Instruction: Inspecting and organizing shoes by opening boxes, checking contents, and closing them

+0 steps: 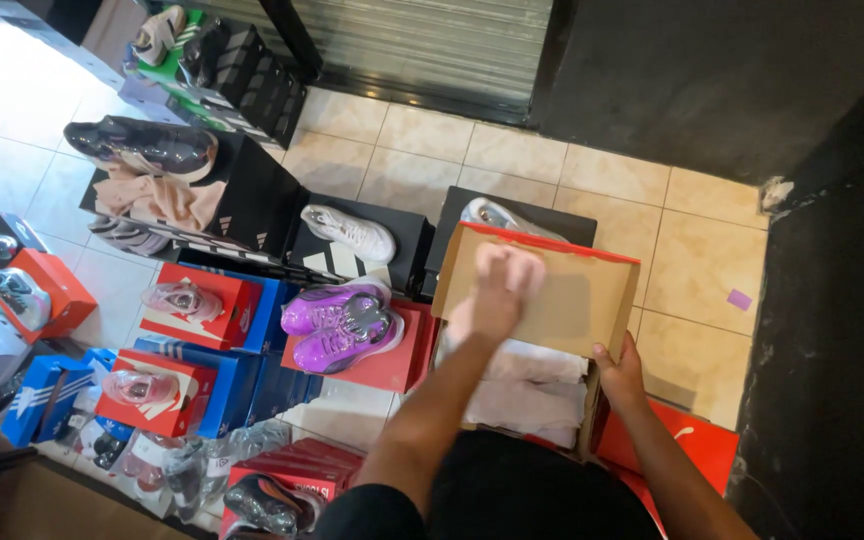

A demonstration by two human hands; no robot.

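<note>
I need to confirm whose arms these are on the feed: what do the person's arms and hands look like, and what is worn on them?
Both forearms are bare, as are the left hand and right hand: no gloves, watch or rings visible. A short black sleeve shows at the left upper arm. The left hand is motion-blurred, so fine detail cannot be told.

beige tiled floor (592,175) with daylight washing out the far left, a ribbed metal shutter (422,45) along the far side, dark rough walls (832,330) on the right, and stacked shoe boxes (202,330) with display sneakers (342,322) crowding the left.
</note>
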